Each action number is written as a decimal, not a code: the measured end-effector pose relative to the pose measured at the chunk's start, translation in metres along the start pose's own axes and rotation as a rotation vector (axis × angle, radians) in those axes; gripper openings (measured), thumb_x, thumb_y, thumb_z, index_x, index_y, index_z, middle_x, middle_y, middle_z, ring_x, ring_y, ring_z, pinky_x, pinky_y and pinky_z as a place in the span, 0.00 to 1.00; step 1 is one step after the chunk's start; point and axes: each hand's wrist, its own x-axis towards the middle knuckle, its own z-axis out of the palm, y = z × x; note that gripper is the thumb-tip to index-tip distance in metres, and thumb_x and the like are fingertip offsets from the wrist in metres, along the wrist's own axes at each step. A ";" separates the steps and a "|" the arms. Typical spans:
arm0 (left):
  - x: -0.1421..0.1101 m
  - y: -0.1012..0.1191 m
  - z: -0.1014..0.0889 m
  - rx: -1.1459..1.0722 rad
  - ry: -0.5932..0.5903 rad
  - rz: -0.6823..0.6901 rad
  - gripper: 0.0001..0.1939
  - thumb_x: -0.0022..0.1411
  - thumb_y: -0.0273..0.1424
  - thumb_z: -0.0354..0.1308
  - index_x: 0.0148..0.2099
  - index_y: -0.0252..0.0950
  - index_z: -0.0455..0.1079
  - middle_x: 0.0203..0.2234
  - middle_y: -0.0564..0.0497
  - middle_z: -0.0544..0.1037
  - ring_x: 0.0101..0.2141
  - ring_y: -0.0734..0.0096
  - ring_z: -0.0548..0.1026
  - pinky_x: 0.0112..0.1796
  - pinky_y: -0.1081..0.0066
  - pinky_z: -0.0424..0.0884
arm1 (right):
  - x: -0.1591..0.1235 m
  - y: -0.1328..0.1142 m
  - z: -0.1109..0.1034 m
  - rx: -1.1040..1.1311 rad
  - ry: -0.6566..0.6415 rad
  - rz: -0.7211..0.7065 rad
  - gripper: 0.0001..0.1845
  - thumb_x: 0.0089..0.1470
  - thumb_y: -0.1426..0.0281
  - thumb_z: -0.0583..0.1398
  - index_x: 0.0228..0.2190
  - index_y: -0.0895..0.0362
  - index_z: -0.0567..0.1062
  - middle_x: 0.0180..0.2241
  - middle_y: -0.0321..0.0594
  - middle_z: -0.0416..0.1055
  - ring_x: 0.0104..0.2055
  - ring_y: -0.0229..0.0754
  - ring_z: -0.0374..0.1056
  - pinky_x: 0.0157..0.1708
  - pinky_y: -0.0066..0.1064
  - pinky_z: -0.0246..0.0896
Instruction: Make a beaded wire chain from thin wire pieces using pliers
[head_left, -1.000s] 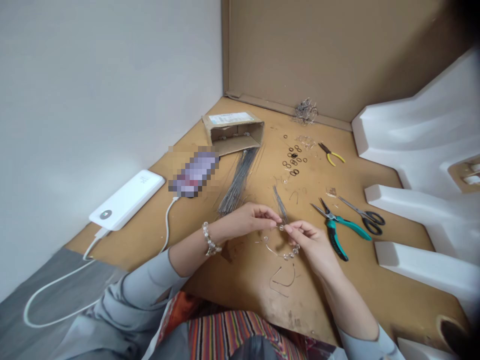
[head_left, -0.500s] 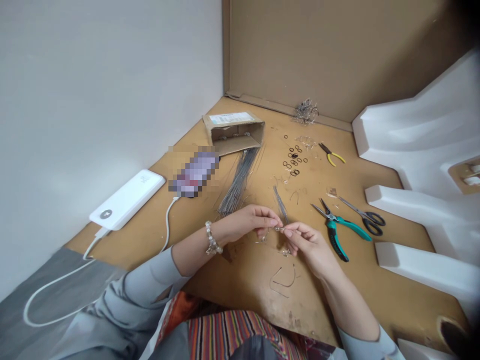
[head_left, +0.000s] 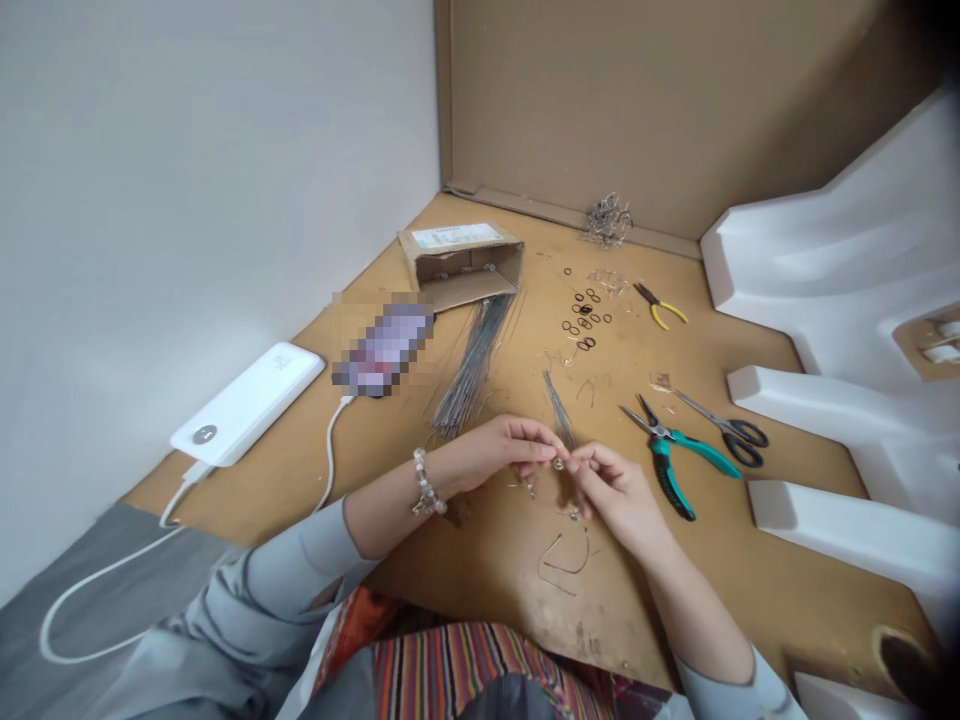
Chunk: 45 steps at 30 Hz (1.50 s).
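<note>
My left hand (head_left: 525, 446) and my right hand (head_left: 609, 488) meet over the table, fingertips almost touching. Between them is a small piece of bent wire (head_left: 558, 464), pinched by both hands; its exact shape is too small to make out. Just beyond my fingers lies a small bundle of straight wires (head_left: 556, 400). Bits of clear or shiny wire lie under my hands. Nearer to me, several loose bent wires (head_left: 574, 570) rest on the tabletop. To the right of my right hand, teal-handled long-nose pliers (head_left: 664, 450) lie with their jaws apart.
Scissors (head_left: 739, 435) and yellow-handled pliers (head_left: 660, 308) lie right. Black rings (head_left: 586, 322) and a wire tangle (head_left: 607, 220) sit farther back. Long wires (head_left: 472, 375) stick out of a cardboard box (head_left: 461, 298). A phone (head_left: 390, 345) and power bank (head_left: 251, 402) are left; white foam (head_left: 810, 510) borders the right.
My fingertips have drawn slightly closer together around the small wire piece, with my right hand turned a little. The whole view has shifted slightly; the table things stay put.
</note>
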 end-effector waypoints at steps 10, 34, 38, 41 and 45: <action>-0.001 0.004 0.005 0.058 0.006 0.011 0.11 0.56 0.34 0.58 0.40 0.33 0.72 0.23 0.54 0.69 0.21 0.82 0.65 0.27 0.76 0.62 | -0.002 0.002 0.004 -0.057 0.099 -0.028 0.13 0.54 0.60 0.56 0.27 0.57 0.69 0.17 0.31 0.65 0.13 0.30 0.57 0.13 0.23 0.54; -0.003 0.018 0.001 0.356 0.322 0.070 0.10 0.53 0.33 0.59 0.34 0.33 0.64 0.26 0.55 0.70 0.25 0.80 0.66 0.26 0.77 0.61 | 0.002 0.002 0.000 0.450 -0.120 0.104 0.14 0.50 0.64 0.62 0.39 0.56 0.72 0.38 0.44 0.74 0.36 0.41 0.72 0.37 0.35 0.67; -0.002 0.014 0.003 0.306 0.213 0.016 0.11 0.54 0.35 0.58 0.35 0.32 0.65 0.21 0.55 0.70 0.22 0.79 0.67 0.25 0.76 0.61 | 0.000 0.002 0.002 0.509 -0.127 0.097 0.14 0.51 0.66 0.60 0.41 0.54 0.70 0.40 0.45 0.74 0.38 0.42 0.72 0.38 0.36 0.66; -0.002 0.013 0.002 0.325 0.222 0.033 0.11 0.55 0.36 0.57 0.31 0.31 0.68 0.18 0.55 0.68 0.22 0.80 0.65 0.26 0.76 0.60 | 0.000 0.001 0.002 0.489 -0.122 0.090 0.13 0.50 0.68 0.60 0.41 0.54 0.70 0.40 0.44 0.74 0.39 0.43 0.71 0.39 0.37 0.66; -0.002 0.012 0.001 0.182 0.209 0.033 0.12 0.56 0.37 0.56 0.31 0.31 0.69 0.20 0.54 0.70 0.23 0.79 0.67 0.28 0.75 0.62 | 0.002 0.001 0.001 0.452 -0.112 0.102 0.12 0.50 0.68 0.59 0.40 0.55 0.71 0.39 0.44 0.75 0.39 0.43 0.72 0.39 0.37 0.65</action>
